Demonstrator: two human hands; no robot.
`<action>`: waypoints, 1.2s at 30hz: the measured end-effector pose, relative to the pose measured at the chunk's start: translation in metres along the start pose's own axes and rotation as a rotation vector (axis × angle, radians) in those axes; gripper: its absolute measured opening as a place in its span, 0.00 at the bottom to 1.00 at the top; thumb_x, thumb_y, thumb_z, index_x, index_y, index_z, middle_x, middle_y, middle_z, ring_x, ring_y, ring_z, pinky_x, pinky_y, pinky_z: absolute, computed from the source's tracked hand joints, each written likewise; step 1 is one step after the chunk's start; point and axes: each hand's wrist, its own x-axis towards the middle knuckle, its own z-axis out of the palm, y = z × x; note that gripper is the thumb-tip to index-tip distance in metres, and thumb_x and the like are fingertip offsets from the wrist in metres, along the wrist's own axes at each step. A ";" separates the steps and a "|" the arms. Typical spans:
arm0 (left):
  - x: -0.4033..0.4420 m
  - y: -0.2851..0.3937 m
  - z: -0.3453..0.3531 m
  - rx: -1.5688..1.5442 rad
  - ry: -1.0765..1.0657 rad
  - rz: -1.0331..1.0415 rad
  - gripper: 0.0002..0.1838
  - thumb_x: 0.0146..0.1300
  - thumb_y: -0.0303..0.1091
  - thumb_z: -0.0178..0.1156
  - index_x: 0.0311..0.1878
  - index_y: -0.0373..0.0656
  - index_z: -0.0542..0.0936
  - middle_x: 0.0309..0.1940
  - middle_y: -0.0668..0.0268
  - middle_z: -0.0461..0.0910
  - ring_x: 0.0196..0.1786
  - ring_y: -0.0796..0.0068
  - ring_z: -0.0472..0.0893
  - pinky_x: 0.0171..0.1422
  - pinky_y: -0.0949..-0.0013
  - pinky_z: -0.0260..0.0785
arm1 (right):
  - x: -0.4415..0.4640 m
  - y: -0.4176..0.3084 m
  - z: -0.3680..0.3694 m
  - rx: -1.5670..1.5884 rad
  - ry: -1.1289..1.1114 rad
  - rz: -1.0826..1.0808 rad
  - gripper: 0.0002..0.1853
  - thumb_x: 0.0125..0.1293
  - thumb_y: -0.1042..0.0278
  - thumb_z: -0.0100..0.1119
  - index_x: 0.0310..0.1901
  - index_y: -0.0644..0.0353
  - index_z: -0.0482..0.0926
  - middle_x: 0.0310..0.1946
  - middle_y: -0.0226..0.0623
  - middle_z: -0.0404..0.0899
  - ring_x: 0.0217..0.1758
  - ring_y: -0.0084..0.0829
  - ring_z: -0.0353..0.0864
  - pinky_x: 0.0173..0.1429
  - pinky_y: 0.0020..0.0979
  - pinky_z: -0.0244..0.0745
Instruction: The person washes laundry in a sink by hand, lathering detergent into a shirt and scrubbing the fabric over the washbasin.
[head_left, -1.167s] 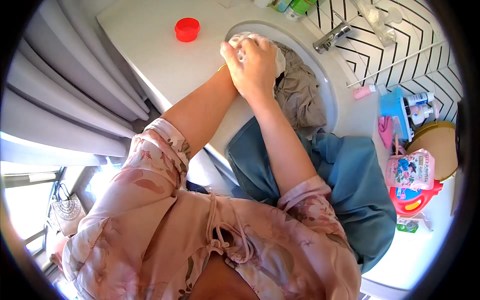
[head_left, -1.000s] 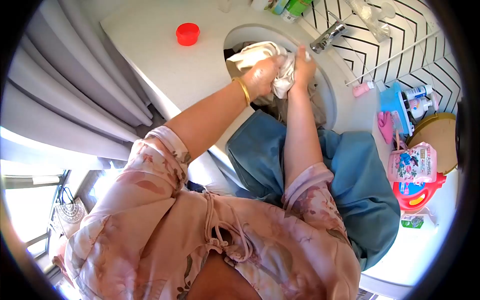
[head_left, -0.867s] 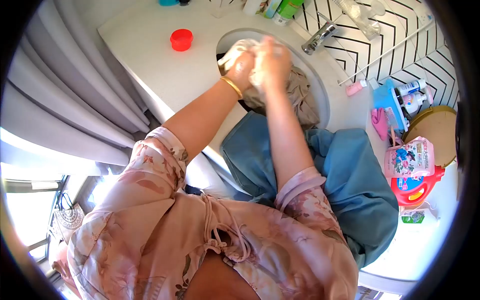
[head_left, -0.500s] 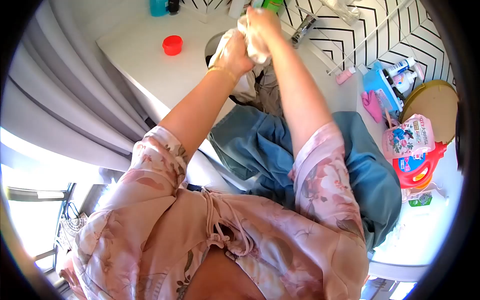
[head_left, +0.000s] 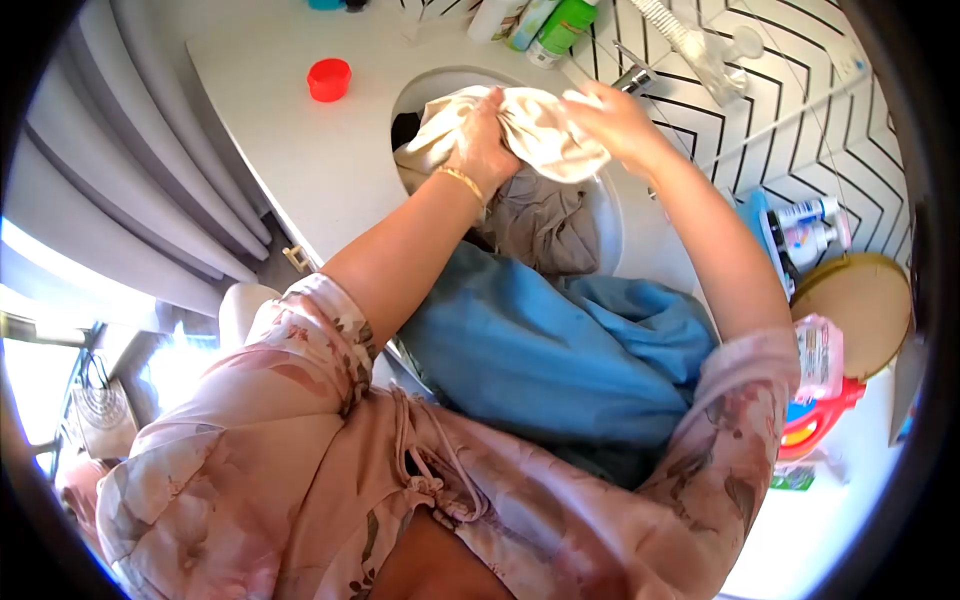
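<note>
A wet-looking cream cloth (head_left: 545, 130) is bunched above the round sink basin (head_left: 612, 235). My left hand (head_left: 487, 150), with a gold bracelet at its wrist, is closed around the cloth's middle, so folds fan out on both sides. At the cloth's right end is my right hand (head_left: 622, 128), slightly blurred, its fingers bent onto the fabric. Below them a crumpled grey-brown cloth (head_left: 550, 225) lies in the basin. Something dark shows at the basin's left side. A large blue cloth (head_left: 560, 340) hangs over the counter's front edge, against my body.
On the white counter (head_left: 270, 130) stands a red cup (head_left: 329, 80). Several bottles, including a green one (head_left: 562, 32), stand behind the basin near the faucet (head_left: 634, 78). To the right are a blue basket (head_left: 765, 225), a round gold lid (head_left: 855, 310) and a red jug (head_left: 830, 420).
The cream cloth went from bunched tightly between both hands to spread wider. My right hand moved right and down, my left hand slightly down. The view shifted, showing more of the basin.
</note>
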 end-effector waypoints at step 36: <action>-0.006 -0.052 -0.034 0.184 -0.071 -0.263 0.14 0.63 0.37 0.42 0.47 0.40 0.70 0.42 0.60 0.75 0.45 0.65 0.76 0.54 0.60 0.68 | -0.010 0.057 0.048 -0.469 0.321 -0.301 0.11 0.53 0.67 0.54 0.36 0.65 0.74 0.31 0.48 0.76 0.35 0.42 0.77 0.44 0.39 0.72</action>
